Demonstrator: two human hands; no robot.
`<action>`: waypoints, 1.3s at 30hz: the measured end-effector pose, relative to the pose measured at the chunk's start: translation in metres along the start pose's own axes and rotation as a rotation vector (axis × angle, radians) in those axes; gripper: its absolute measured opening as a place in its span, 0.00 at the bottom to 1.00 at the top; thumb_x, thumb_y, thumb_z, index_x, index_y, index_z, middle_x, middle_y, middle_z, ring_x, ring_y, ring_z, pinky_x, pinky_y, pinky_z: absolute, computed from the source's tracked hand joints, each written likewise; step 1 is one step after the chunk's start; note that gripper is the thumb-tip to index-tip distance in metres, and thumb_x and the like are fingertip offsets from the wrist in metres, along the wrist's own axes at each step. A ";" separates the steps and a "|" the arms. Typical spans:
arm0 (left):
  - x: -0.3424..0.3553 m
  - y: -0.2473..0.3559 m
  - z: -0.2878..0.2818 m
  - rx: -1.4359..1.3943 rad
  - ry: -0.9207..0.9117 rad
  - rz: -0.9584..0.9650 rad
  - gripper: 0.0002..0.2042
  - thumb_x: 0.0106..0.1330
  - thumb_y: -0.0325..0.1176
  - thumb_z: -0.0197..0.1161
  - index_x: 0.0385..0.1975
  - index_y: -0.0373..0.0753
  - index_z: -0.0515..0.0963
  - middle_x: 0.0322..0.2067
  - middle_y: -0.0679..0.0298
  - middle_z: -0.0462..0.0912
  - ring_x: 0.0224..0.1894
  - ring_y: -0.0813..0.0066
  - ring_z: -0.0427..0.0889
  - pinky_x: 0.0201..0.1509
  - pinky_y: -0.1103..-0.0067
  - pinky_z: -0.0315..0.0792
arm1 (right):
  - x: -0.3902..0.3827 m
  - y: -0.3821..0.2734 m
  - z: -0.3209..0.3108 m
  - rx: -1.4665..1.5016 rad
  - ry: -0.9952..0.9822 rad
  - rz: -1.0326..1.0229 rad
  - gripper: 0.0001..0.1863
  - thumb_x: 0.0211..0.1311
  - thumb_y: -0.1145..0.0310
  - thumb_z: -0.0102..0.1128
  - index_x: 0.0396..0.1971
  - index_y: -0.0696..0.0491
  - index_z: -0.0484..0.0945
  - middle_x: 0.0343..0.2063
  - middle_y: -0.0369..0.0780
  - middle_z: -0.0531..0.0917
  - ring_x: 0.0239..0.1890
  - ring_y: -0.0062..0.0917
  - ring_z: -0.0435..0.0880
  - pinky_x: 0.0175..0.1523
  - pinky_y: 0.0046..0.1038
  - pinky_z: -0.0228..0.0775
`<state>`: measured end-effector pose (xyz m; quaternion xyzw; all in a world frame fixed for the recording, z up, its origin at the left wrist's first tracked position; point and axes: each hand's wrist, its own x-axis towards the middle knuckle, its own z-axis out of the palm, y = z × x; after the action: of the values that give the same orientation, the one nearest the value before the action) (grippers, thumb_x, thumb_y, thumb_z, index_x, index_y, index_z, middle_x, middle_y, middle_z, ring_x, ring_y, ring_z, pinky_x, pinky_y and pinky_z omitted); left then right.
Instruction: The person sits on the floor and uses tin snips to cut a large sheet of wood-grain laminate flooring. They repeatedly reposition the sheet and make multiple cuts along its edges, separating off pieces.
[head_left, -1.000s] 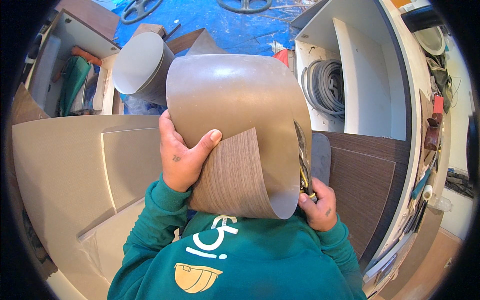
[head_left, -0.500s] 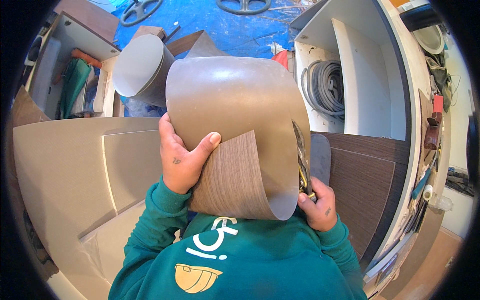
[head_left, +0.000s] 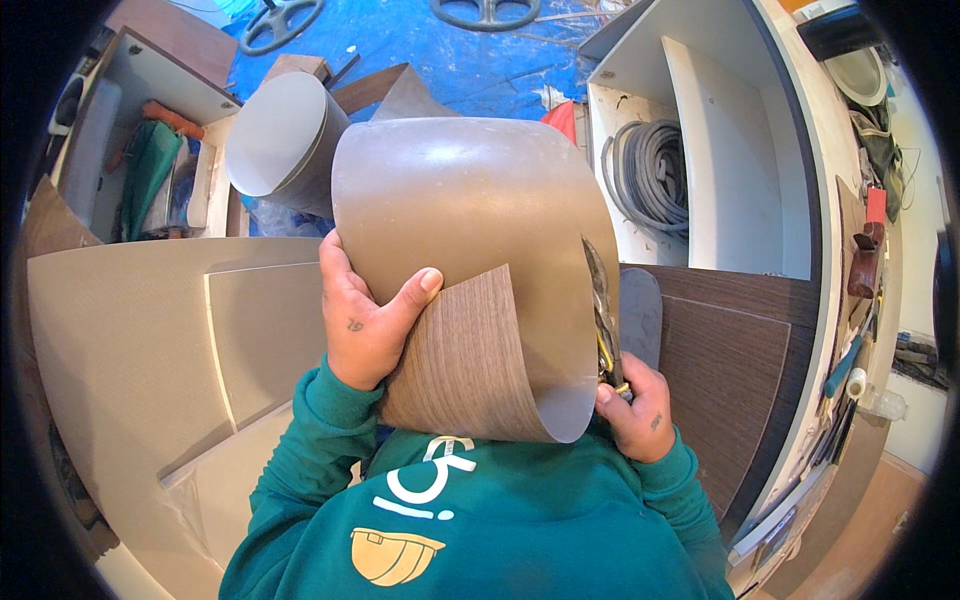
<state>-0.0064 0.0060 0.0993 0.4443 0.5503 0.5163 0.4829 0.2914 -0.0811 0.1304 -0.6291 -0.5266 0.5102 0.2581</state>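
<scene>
A curled sheet of laminate (head_left: pixel 460 200), dull brown on one face and wood-grained on the other, bends over in front of my chest. My left hand (head_left: pixel 370 305) is closed on its left side, the thumb lying along the turned-up wood-grain edge and the fingers behind the sheet. At the sheet's right edge, my right hand (head_left: pixel 636 408) grips a pair of snips (head_left: pixel 603 320) with dark blades and some yellow. The blades point away from me, up along the laminate. Most of the snips' handles are hidden inside my fist.
Another rolled sheet (head_left: pixel 290 135) stands beyond on the left, near a blue tarp (head_left: pixel 400 40). Flat boards (head_left: pixel 120 320) lie at the left. On the right are an open white cabinet (head_left: pixel 740 150) holding a coiled hose (head_left: pixel 655 180), and a ledge with hand tools (head_left: pixel 845 370).
</scene>
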 end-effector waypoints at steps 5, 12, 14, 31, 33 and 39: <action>-0.001 0.002 0.001 -0.017 0.007 -0.009 0.39 0.61 0.31 0.75 0.65 0.31 0.56 0.55 0.50 0.76 0.57 0.66 0.78 0.65 0.72 0.71 | 0.001 -0.002 0.003 -0.002 0.016 -0.033 0.18 0.62 0.58 0.66 0.36 0.60 0.79 0.22 0.41 0.78 0.25 0.24 0.73 0.33 0.29 0.67; -0.001 0.000 -0.001 0.016 -0.003 -0.006 0.38 0.61 0.32 0.75 0.65 0.30 0.56 0.55 0.49 0.76 0.57 0.66 0.79 0.64 0.72 0.71 | -0.001 0.001 0.002 -0.001 0.018 -0.009 0.18 0.61 0.58 0.67 0.37 0.60 0.79 0.23 0.41 0.78 0.26 0.23 0.74 0.34 0.29 0.68; -0.001 0.000 -0.001 0.021 0.004 -0.010 0.39 0.61 0.32 0.76 0.65 0.31 0.56 0.54 0.49 0.77 0.57 0.65 0.79 0.64 0.72 0.71 | 0.000 0.000 0.000 -0.019 0.004 -0.013 0.18 0.61 0.58 0.67 0.37 0.61 0.79 0.23 0.41 0.78 0.26 0.24 0.74 0.34 0.30 0.68; -0.001 0.006 0.001 -0.013 0.005 -0.027 0.41 0.60 0.34 0.76 0.67 0.30 0.54 0.57 0.49 0.74 0.59 0.65 0.76 0.67 0.71 0.68 | 0.002 -0.005 0.003 0.031 0.021 -0.049 0.18 0.63 0.58 0.66 0.35 0.61 0.78 0.22 0.39 0.78 0.26 0.21 0.71 0.33 0.29 0.66; -0.002 0.006 0.001 -0.012 0.012 -0.042 0.42 0.60 0.36 0.76 0.67 0.30 0.55 0.57 0.50 0.74 0.60 0.65 0.75 0.68 0.71 0.67 | 0.001 -0.001 0.002 0.017 0.009 -0.044 0.18 0.63 0.57 0.66 0.35 0.61 0.79 0.22 0.39 0.78 0.26 0.21 0.71 0.33 0.28 0.66; -0.001 0.005 0.000 -0.005 -0.004 -0.039 0.42 0.60 0.35 0.76 0.67 0.30 0.55 0.57 0.50 0.74 0.60 0.65 0.75 0.68 0.71 0.67 | 0.002 0.002 0.001 0.015 0.005 -0.035 0.18 0.62 0.58 0.67 0.35 0.60 0.79 0.23 0.40 0.78 0.26 0.22 0.72 0.33 0.29 0.67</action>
<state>-0.0065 0.0058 0.1045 0.4335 0.5564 0.5073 0.4950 0.2914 -0.0797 0.1277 -0.6191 -0.5333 0.5079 0.2728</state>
